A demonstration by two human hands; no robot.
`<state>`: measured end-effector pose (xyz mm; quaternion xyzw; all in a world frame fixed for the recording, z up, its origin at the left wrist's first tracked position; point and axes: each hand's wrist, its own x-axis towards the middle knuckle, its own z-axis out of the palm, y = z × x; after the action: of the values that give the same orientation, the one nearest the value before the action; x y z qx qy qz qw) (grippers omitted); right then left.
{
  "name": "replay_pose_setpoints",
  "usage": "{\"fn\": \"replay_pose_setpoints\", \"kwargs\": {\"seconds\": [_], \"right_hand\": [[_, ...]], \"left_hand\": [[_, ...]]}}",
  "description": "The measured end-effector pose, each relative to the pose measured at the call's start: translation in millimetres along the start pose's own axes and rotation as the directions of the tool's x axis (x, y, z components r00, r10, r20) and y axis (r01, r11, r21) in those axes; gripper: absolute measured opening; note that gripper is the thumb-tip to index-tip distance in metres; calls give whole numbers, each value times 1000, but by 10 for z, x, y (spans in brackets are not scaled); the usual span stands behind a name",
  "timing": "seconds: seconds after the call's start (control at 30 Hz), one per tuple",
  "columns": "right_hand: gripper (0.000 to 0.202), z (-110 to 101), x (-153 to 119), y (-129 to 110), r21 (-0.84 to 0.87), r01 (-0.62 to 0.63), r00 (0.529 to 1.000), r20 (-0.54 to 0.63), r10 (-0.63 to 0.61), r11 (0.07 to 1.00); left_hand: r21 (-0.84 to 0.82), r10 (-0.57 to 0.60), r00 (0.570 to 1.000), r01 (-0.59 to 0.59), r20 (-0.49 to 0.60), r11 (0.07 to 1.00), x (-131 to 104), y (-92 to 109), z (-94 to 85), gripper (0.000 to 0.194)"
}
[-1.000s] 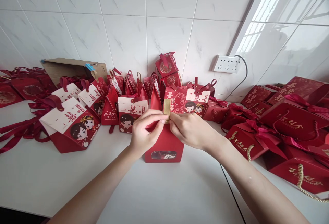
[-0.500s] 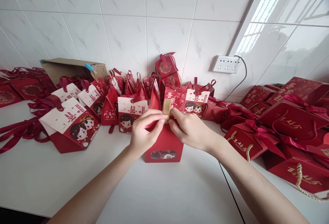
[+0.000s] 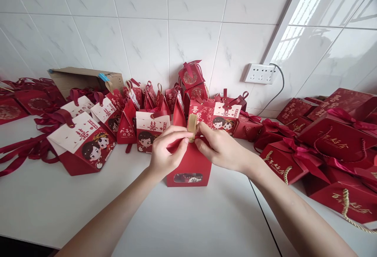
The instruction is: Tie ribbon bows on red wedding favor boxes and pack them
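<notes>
A red gift box [image 3: 188,164] with a small printed window low on its front stands upright on the white table before me. From its peaked top rises a loop of gold ribbon [image 3: 192,122]. My left hand [image 3: 168,149] pinches the base of the ribbon from the left, thumb and forefinger close together. On the other side, my right hand [image 3: 220,145] has its fingers curled in at the same spot, closed on the ribbon. The fingertips partly hide the ribbon's lower end and the box's top edge.
Several red and white candy boxes [image 3: 84,143] with ribbon handles stand at the left and along the tiled wall. A cardboard carton [image 3: 85,72] lies behind them. Larger red boxes [image 3: 338,135] with bows and rope handles are stacked at right, below a wall socket [image 3: 259,74].
Both hands stay at the top of the box. The gold ribbon loop looks slightly more opened and turned, and the fingers have shifted only a little.
</notes>
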<state>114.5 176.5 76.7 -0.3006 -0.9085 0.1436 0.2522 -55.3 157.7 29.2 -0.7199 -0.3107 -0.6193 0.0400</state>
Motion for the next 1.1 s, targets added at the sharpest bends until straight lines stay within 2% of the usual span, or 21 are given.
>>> {"fn": "replay_pose_setpoints", "kwargs": {"seconds": [0.17,0.4,0.5,0.63,0.7,0.93,1.1], "right_hand": [[17,1,-1,8,-8,11,1000,11,-11,1000],[13,65,11,21,-145,18,999,-42,-24,989],[13,140,18,75,-267,86,984,-129,-124,960],[19,197,22,140,-417,219,921,-212,-328,882],[23,199,23,150,-494,243,893,-222,-391,835],[29,198,29,144,-693,228,863,-183,-472,684],[31,202,21,140,-711,220,847,-199,-492,667]], "left_hand": [[21,-10,1000,10,12,1000,-3,-1,-7,16],[34,-31,999,31,10,999,-13,-2,0,16],[22,-21,1000,21,7,1000,-15,-5,1,16],[8,-12,1000,12,1,1000,-13,-5,3,17],[7,-14,1000,14,0,1000,-14,-5,5,17],[2,-24,1000,23,3,1000,-20,-10,6,18],[-1,-20,1000,20,-1,1000,-15,-5,4,18]]}}
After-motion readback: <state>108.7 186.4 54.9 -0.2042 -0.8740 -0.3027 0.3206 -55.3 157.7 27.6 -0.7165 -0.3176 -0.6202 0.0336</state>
